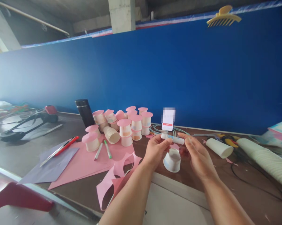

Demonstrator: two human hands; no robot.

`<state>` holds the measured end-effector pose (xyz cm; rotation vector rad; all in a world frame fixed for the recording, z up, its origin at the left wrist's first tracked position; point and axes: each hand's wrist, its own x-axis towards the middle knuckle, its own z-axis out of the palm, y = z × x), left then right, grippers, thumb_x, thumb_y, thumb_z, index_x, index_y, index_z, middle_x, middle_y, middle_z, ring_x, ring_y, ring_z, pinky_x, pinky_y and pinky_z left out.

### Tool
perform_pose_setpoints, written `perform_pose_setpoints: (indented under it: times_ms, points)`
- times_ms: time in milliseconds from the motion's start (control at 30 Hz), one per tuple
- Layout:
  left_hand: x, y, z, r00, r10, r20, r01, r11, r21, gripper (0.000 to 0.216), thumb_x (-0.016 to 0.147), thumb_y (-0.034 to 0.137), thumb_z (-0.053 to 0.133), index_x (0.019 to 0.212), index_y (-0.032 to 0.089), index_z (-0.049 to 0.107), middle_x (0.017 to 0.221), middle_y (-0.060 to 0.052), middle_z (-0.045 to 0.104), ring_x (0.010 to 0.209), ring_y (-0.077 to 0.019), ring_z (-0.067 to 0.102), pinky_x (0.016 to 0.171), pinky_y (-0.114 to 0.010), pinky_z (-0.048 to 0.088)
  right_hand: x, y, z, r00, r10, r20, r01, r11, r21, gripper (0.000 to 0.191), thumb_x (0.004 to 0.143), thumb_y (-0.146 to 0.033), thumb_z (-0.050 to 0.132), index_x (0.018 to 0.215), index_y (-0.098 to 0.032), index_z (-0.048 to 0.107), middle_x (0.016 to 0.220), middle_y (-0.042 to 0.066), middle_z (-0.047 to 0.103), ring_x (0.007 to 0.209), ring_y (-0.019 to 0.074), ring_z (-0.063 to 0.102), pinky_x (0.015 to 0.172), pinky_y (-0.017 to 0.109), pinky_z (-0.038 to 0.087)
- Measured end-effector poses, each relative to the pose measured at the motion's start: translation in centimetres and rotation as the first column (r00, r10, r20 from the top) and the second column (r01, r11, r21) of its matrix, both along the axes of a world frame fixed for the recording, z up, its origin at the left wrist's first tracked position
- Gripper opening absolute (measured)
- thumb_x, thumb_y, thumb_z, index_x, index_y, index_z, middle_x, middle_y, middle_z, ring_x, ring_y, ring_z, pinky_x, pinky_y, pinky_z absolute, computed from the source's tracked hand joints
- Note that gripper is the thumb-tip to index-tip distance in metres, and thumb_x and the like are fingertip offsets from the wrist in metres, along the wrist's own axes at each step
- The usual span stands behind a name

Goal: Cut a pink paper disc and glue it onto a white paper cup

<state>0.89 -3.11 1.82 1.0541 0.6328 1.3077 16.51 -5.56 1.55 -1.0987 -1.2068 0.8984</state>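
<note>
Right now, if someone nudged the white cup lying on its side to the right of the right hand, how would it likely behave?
The white cup would probably roll, since it lies on its rounded side, and perhaps in a curve, as it tapers. Its paper-like wall suggests it is light and might dent if squeezed.

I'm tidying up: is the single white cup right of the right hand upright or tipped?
Tipped: the white cup lies on its side, its long wall along the table and a round end facing sideways.
</note>
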Motion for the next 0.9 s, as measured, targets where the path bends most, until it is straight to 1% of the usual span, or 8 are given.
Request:
perform_pose_setpoints:
  times_ms: [67,200,433,500,567,633,767,900]
  points:
    - [-0.05,0.16,-0.21,1.000,0.014,0.008,-0.014,1.000,0.006,0.033,0.074,0.044,0.080,0.077,0.014,0.067,0.069,0.000,0.062,0.058,-0.0066,0.049,0.060,-0.022,0.037,-0.07,-0.05,0.01,0.999,0.029,-0.040,-0.028,1.000,0.006,0.057,0.080,-0.057,0.074,0.126,-0.024,0.066,0.075,0.001,0.067,0.066,0.0155,0.060,0.060,0.026,0.050]
    - [-0.11,0.25,-0.28,1.000,0.015,0.021,-0.015,1.000,-0.008,0.033,0.074,0.043,0.081,0.080,0.013,0.068,0.072,-0.001,0.064,0.060,-0.0077,0.052,0.063,-0.023,0.041,-0.25,-0.10,0.31,1.000,-0.016,-0.012,0.016,1.000,-0.009,0.048,0.076,-0.053,0.079,0.111,-0.021,0.072,0.087,0.003,0.070,0.070,0.0153,0.061,0.064,0.027,0.051]
    - [-0.07,0.26,-0.25,0.999,-0.008,0.050,0.009,1.000,-0.019,0.034,0.073,0.042,0.082,0.080,0.013,0.067,0.072,-0.001,0.063,0.062,-0.0074,0.052,0.064,-0.022,0.040,0.06,0.11,0.27,0.988,-0.092,0.126,0.097,0.994,-0.042,0.045,0.080,-0.062,0.070,0.080,-0.018,0.075,0.062,0.001,0.062,0.061,0.0137,0.055,0.060,0.026,0.046]
    - [-0.05,0.30,-0.39,0.998,-0.006,0.061,0.007,1.000,-0.021,0.034,0.073,0.043,0.082,0.079,0.013,0.066,0.070,-0.001,0.062,0.060,-0.0068,0.050,0.062,-0.021,0.039,0.06,0.26,-0.04,0.995,-0.070,0.076,0.074,0.995,-0.060,0.046,0.080,-0.063,0.071,0.092,-0.019,0.077,0.064,0.001,0.063,0.062,0.0144,0.056,0.059,0.026,0.047]
    - [-0.04,0.36,-0.53,0.998,0.010,0.061,-0.008,1.000,-0.022,0.034,0.073,0.043,0.082,0.077,0.013,0.066,0.068,0.000,0.060,0.057,-0.0059,0.048,0.059,-0.021,0.037,-0.09,0.32,-0.24,1.000,-0.011,-0.010,0.011,0.999,-0.050,0.052,0.076,-0.060,0.076,0.113,-0.022,0.074,0.072,0.001,0.067,0.065,0.0150,0.058,0.059,0.026,0.047]
    - [-0.02,0.40,-0.60,0.998,0.023,0.060,-0.021,0.999,-0.032,0.035,0.073,0.043,0.082,0.075,0.013,0.065,0.067,0.000,0.060,0.056,-0.0055,0.047,0.058,-0.020,0.037,-0.34,0.26,-0.24,0.997,0.029,-0.070,-0.031,0.999,-0.026,0.058,0.074,-0.054,0.081,0.122,-0.025,0.070,0.081,0.001,0.070,0.068,0.0151,0.060,0.060,0.026,0.048]
    - [0.02,0.39,-0.52,0.997,0.022,0.072,-0.018,0.998,-0.064,0.038,0.070,0.045,0.084,0.078,0.012,0.067,0.071,-0.002,0.063,0.059,-0.0065,0.050,0.061,-0.021,0.041,-0.64,0.01,0.17,0.999,-0.038,-0.035,0.037,0.999,-0.037,0.049,0.073,-0.051,0.082,0.113,-0.024,0.075,0.093,0.004,0.074,0.072,0.0152,0.061,0.066,0.028,0.049]
    - [0.05,0.38,-0.43,0.998,0.020,0.058,-0.016,0.997,-0.074,0.039,0.067,0.046,0.085,0.076,0.012,0.066,0.070,-0.002,0.063,0.059,-0.0063,0.051,0.062,-0.021,0.041,-0.38,0.07,0.30,0.990,-0.122,0.078,0.126,0.991,-0.053,0.045,0.074,-0.058,0.078,0.099,-0.020,0.080,0.074,0.003,0.070,0.065,0.0152,0.057,0.062,0.028,0.047]
